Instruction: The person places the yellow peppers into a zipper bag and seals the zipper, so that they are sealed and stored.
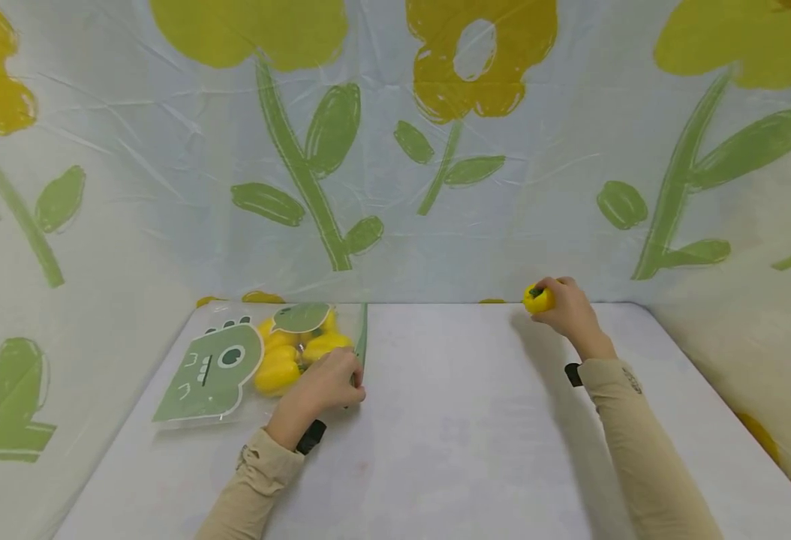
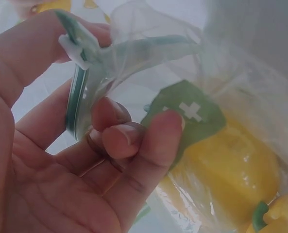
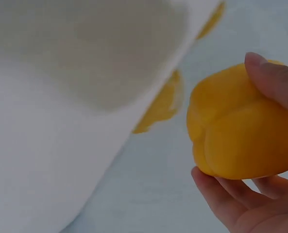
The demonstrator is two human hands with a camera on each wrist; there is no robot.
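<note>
1. On the right, the right hand point(image 1: 569, 313) is holding a single yellow pepper point(image 1: 536, 301), its grip clamping firmly on the fruit, thumb on one side, fingers supporting the other!
2. That pepper is hovering clear of the bench point(image 1: 463, 427), near the far edge, its dark green stem showing in the head view.
3. Over on the left, the left hand point(image 1: 328, 379) is gripping the clear bag point(image 1: 200, 367) by its opening edge, fingers curling around the green zip strip point(image 2: 78, 104).
4. And the bag itself is lying on the bench's left side, displaying a green one-eyed monster print.
5. Inside it, several bagged peppers point(image 1: 278, 371), yellow too, are bunching near the opening, just beside the left hand.
6. Behind it all, a backdrop point(image 1: 537, 195) is hanging, showing yellow flowers and green leaves.
7. Beige sleeves point(image 1: 645, 450) are covering both forearms.
</note>
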